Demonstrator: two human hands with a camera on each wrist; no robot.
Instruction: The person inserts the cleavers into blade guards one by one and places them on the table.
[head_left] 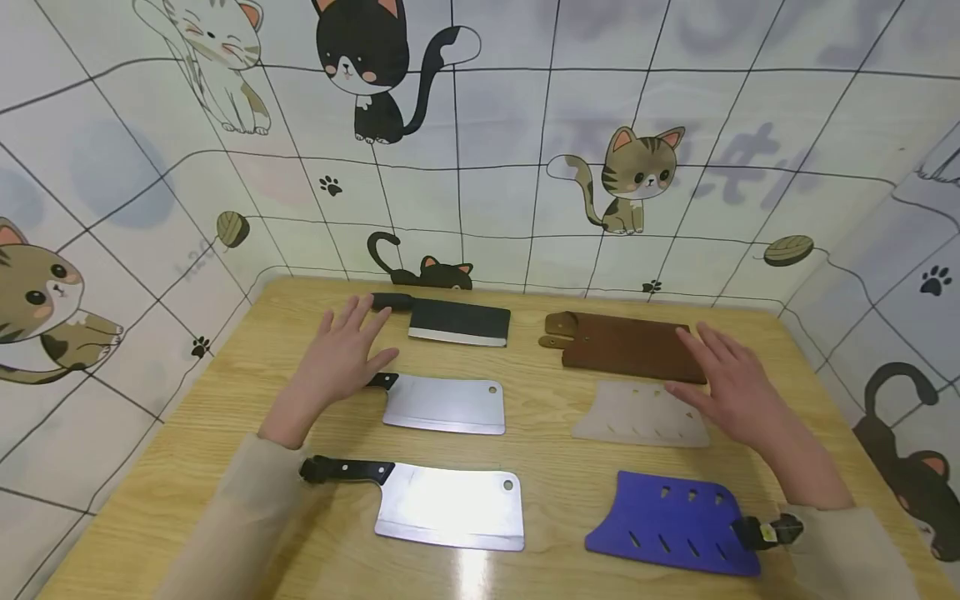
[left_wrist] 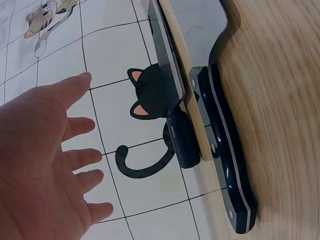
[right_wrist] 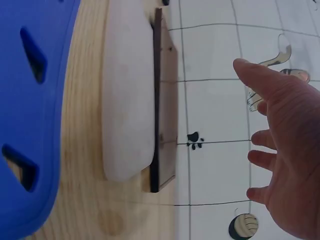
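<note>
My left hand (head_left: pixel 339 358) hovers with spread fingers and holds nothing. Under it is the black handle of the middle cleaver (head_left: pixel 446 406), partly hidden; its fingertips overlap the handle of the dark-bladed cleaver (head_left: pixel 459 322) at the back. A larger shiny cleaver (head_left: pixel 450 504) lies nearest me, its riveted black handle pointing left. On the other side, my right hand (head_left: pixel 731 390), fingers extended, hangs over the right ends of a brown leather blade sheath (head_left: pixel 630 343) and a whitish plastic blade guard (head_left: pixel 637 417). A blue slotted blade guard (head_left: pixel 675 523) lies in front of them.
All six items lie in two columns on a wood-grain table (head_left: pixel 551 508). Cat-patterned sheeting (head_left: pixel 510 200) rises behind the table and along both sides. A black strap device (head_left: pixel 768 531) sits on the right wrist, above the blue guard in the head view.
</note>
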